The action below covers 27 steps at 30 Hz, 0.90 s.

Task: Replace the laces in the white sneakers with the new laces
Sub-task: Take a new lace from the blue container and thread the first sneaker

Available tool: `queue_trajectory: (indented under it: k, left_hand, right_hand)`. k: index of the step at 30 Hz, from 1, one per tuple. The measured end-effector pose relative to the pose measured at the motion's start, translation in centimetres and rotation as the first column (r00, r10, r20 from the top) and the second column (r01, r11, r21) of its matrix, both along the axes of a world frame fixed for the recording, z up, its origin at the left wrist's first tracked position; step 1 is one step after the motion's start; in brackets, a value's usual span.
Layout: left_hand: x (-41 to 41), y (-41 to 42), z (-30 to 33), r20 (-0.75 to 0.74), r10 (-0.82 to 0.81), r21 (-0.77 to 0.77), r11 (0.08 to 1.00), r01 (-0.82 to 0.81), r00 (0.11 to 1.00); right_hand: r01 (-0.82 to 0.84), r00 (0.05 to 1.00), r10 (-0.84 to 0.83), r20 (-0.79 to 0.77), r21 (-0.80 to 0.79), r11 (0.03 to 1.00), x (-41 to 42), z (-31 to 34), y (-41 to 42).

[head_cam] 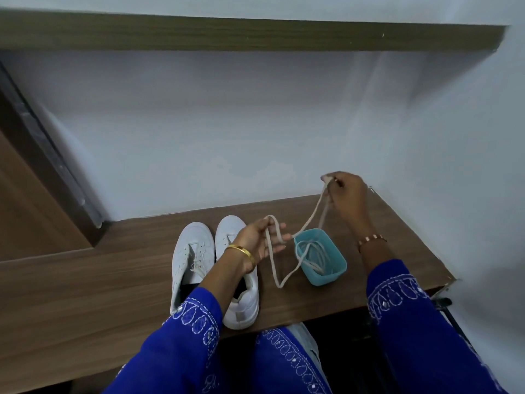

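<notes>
Two white sneakers stand side by side on the wooden desk (85,280), toes toward the wall: the left sneaker (191,257) and the right sneaker (241,302), partly hidden by my left forearm. A cream lace (272,268) runs from my left hand (260,241), where it loops over the fingers, down to the desk and up to my right hand (345,194), which pinches its end raised above a teal plastic box (321,258). More cream laces lie coiled inside that box.
A white wall rises right behind the desk, with a wooden shelf (255,35) overhead. A brown door frame (42,155) stands at the left. The desk's right edge (420,240) is close to the box.
</notes>
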<state>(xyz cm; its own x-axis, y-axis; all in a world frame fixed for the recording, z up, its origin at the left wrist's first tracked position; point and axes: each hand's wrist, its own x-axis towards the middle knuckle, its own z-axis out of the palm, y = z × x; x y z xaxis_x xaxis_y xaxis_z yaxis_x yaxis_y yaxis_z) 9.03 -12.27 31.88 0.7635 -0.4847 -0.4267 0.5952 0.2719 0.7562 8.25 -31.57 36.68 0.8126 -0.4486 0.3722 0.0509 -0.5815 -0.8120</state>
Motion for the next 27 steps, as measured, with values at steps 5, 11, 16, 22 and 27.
queue_trajectory:
  k: [5,11,16,22,27]
  left_hand:
    - [-0.8,-2.5,1.7,0.158,-0.073,0.073,0.995,0.062,0.985]
    - [-0.6,-3.6,3.8,0.240,-0.135,-0.022,0.989,0.145,0.961]
    - [-0.6,-3.1,3.6,0.219,-0.102,-0.016,0.994,0.108,0.970]
    - [0.2,-1.8,3.8,-0.004,0.080,-0.320,0.944,-0.077,0.997]
    - [0.8,-1.0,5.2,-0.092,0.114,-0.482,0.864,-0.145,0.989]
  right_hand:
    - [-0.069,0.997,0.059,0.051,0.218,0.973,-0.8,3.9,2.6]
    - [-0.256,0.965,0.255,0.053,0.371,0.893,-2.3,6.3,5.5]
    - [-0.244,0.968,0.250,0.018,0.294,0.924,-2.2,5.1,5.1]
    - [-0.216,0.909,0.326,-0.259,0.377,0.901,-3.0,-0.7,3.0]
    - [-0.190,0.853,0.314,-0.416,0.312,0.931,-3.8,-5.3,2.9]
